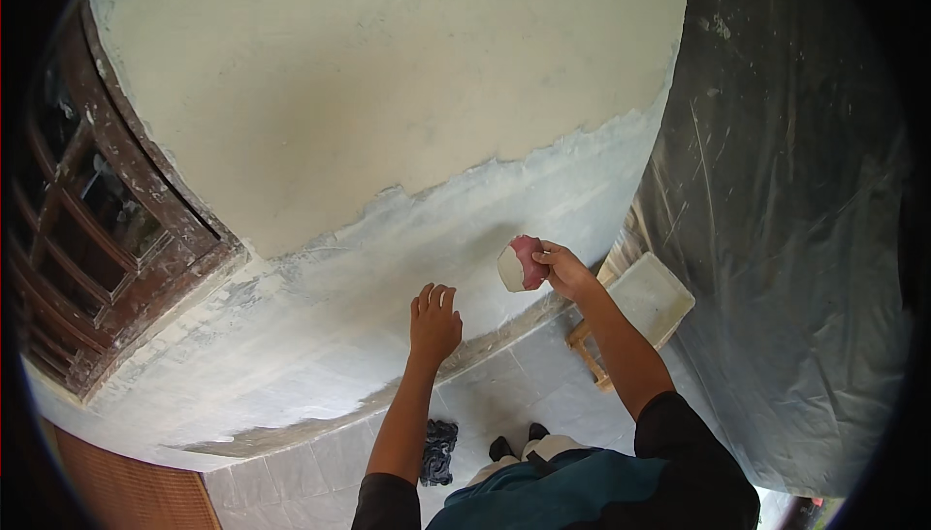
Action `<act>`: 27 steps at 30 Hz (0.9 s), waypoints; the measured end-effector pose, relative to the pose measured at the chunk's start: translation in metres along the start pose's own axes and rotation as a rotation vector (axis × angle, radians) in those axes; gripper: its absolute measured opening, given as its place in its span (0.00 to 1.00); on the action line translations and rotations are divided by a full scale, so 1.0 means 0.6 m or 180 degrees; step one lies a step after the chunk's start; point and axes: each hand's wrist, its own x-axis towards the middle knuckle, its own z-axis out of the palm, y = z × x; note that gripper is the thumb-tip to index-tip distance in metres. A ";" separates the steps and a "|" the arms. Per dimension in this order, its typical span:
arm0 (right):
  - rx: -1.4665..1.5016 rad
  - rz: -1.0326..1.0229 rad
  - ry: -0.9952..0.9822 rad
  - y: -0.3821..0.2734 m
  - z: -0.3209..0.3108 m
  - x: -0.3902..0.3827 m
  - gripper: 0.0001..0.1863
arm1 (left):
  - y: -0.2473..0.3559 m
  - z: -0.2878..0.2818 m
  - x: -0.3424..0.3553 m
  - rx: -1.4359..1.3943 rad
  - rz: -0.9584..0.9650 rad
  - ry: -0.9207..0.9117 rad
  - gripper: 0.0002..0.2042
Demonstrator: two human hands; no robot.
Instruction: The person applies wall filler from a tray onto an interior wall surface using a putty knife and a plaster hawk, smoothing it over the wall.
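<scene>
Just right of the frame's centre, the right hand (pixel 567 271) clamps a flat pink-and-white piece (pixel 522 264) that juts leftward from its grip, the left hand (pixel 434 323), fingers loosely parted, lying lower left.

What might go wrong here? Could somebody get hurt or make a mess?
Maybe! The right hand holds the flat pink-and-cream piece by one side, so it might slip and fall. The crumpled black bundle on the tiled floor is near the person's shoes, so a foot could catch on it. And the white tray on its wooden stand might tip if bumped.
</scene>
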 end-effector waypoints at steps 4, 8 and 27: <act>0.0026 -0.0147 -0.0029 -0.032 0.031 0.005 0.19 | -0.004 -0.028 0.016 0.0224 0.0076 0.0160 0.21; 0.0303 -0.0245 -0.0149 -0.034 0.041 0.026 0.19 | -0.002 -0.056 0.030 0.0420 0.0138 0.0301 0.21; 0.0172 -0.0713 -0.0211 -0.041 0.212 -0.027 0.17 | -0.083 -0.206 0.020 0.0763 0.0632 0.1054 0.18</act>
